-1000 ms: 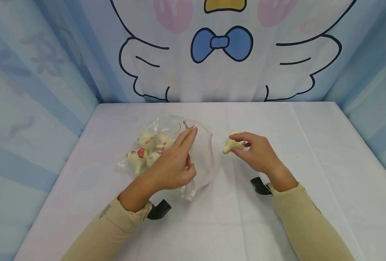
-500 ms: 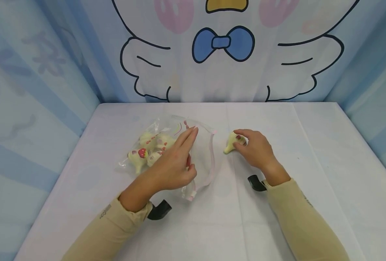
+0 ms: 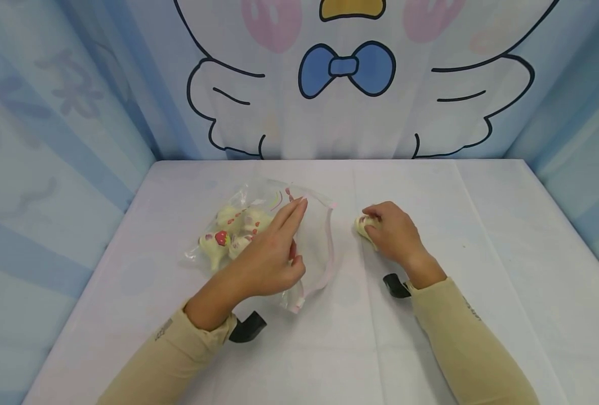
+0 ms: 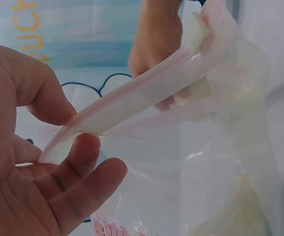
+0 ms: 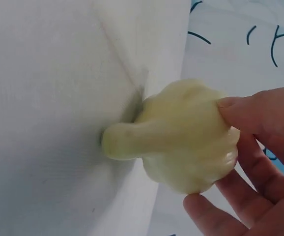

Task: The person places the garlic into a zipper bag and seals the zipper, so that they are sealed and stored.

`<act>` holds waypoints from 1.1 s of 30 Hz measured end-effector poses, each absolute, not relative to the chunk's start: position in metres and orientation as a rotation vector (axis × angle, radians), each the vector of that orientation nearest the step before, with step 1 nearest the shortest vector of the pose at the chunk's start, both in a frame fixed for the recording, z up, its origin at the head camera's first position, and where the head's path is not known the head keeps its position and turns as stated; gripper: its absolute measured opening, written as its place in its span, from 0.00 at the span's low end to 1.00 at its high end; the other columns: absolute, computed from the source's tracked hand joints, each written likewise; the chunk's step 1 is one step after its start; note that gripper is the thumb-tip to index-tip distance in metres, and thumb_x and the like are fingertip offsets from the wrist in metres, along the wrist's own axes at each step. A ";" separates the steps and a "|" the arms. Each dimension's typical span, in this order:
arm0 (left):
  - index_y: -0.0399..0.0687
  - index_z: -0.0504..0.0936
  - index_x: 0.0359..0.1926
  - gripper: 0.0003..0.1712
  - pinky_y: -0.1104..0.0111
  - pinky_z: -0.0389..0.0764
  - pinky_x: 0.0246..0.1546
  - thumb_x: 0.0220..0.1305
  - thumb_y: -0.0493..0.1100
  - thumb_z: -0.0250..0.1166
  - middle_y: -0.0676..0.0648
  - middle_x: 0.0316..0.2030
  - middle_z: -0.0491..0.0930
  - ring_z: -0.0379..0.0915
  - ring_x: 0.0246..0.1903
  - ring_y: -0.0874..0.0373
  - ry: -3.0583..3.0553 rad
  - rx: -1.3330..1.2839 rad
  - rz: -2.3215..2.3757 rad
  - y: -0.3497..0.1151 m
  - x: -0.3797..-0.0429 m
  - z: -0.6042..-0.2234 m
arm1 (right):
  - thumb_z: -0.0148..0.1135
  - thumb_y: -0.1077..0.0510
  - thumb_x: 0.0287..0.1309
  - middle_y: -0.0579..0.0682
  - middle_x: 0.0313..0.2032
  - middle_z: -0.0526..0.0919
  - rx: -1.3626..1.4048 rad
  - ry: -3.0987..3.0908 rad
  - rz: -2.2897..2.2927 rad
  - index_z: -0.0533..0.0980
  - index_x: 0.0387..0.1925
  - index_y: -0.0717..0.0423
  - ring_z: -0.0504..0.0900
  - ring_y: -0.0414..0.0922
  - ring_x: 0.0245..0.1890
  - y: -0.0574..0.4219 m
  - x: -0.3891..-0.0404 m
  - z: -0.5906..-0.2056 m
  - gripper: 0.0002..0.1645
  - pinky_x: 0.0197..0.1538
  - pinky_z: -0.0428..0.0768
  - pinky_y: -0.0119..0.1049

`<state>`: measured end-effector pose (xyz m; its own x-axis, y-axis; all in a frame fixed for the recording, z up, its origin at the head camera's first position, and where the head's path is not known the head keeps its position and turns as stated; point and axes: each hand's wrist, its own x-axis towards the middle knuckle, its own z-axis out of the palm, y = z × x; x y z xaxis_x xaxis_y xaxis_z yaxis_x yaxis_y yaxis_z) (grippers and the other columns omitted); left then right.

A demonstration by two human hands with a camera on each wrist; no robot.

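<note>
A clear zip bag (image 3: 316, 247) with a pink zip edge lies left of the middle of the table, with several pale yellow toys (image 3: 213, 246) bearing red and pink marks inside. My left hand (image 3: 266, 253) reaches over the bag; in the left wrist view, its thumb and fingers pinch the zip edge (image 4: 127, 93), and the mouth of the bag gapes. To the right, my right hand (image 3: 393, 233) grips one pale yellow toy (image 5: 181, 137) between thumb and fingers. That toy has a lumpy rounded body and a short blunt stem, which points down at the tabletop.
A white cloth (image 3: 325, 360) covers the table. Behind it hangs a curtain (image 3: 340, 126) with a cartoon drawing, and blue patterned curtains stand at both sides. A black mount (image 3: 247, 327) sits at the left wrist, another (image 3: 397, 286) at the right.
My right hand has turned the toy, whose stem pointed lower left before, and has shifted slightly, with its wrist coming a little left. The left hand and the bag stay in place.
</note>
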<state>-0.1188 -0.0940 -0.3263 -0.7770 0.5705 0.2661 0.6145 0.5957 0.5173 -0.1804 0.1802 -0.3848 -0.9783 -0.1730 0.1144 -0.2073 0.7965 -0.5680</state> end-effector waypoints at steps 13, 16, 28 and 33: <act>0.32 0.51 0.77 0.49 0.70 0.75 0.31 0.53 0.31 0.59 0.38 0.75 0.52 0.68 0.27 0.66 -2.744 -1.007 -0.929 -0.094 -0.119 -0.327 | 0.64 0.58 0.60 0.70 0.61 0.68 0.176 -2.937 1.018 0.73 0.58 0.74 0.67 0.66 0.63 0.183 -0.177 -0.386 0.30 0.67 0.63 0.58; 0.32 0.51 0.76 0.49 0.70 0.75 0.30 0.53 0.32 0.59 0.37 0.75 0.52 0.68 0.27 0.66 -2.738 -1.006 -0.929 -0.094 -0.118 -0.326 | 0.64 0.57 0.60 0.70 0.62 0.68 0.182 -2.955 1.015 0.74 0.59 0.71 0.66 0.66 0.64 0.184 -0.178 -0.386 0.29 0.67 0.62 0.58; 0.33 0.50 0.77 0.50 0.70 0.75 0.31 0.54 0.32 0.60 0.38 0.75 0.52 0.69 0.28 0.66 -2.748 -1.014 -0.926 -0.094 -0.119 -0.325 | 0.58 0.67 0.57 0.72 0.58 0.73 0.250 -3.007 0.992 0.67 0.68 0.64 0.69 0.67 0.61 0.184 -0.179 -0.397 0.35 0.63 0.66 0.61; 0.33 0.50 0.77 0.50 0.71 0.75 0.30 0.54 0.32 0.60 0.38 0.75 0.51 0.68 0.28 0.66 -2.747 -1.016 -0.915 -0.094 -0.120 -0.326 | 0.58 0.67 0.56 0.71 0.58 0.73 0.247 -3.016 0.986 0.62 0.72 0.65 0.71 0.65 0.57 0.185 -0.179 -0.397 0.40 0.60 0.67 0.59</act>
